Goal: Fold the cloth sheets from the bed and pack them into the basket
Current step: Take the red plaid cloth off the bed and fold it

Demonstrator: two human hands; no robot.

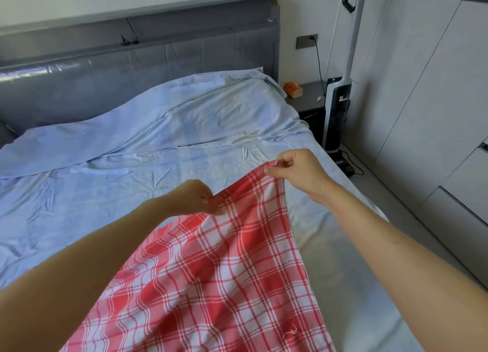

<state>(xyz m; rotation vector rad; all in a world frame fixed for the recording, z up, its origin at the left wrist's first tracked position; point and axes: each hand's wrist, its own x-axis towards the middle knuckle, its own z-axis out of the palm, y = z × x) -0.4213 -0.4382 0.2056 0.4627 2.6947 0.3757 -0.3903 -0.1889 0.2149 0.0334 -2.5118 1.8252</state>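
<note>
Both arms are stretched out forward over the bed (111, 172). The left hand (194, 197) sits near the middle of the view, fingers curled in and pinching the top edge of a red-and-white checked cloth (211, 272). The right hand (295, 170) is a bit farther and off to the right, pinching the cloth's far corner between thumb and fingertips, with a little frayed thread poking out at the grip. The edge between the two hands sags a bit and bunches up by the left hand.

Count-wise: two hands, one checked cloth, one pale blue sheet (158, 119) covering the mattress.

The checked cloth is lifted at its far edge and drapes down toward the near side, spreading over the near right part of the bed. It's a red plaid with white lines and pale squares, kind of wavy and wrinkled, with a loose thread curl near its right hem.

The blue sheet is rumpled, with a fold ridge running across it. A grey padded headboard (132, 61) is at the far end, and a dark nightstand (309, 95) with a small orange box (292, 89) sits to the far right, next to an upright vacuum (339, 98).
</note>
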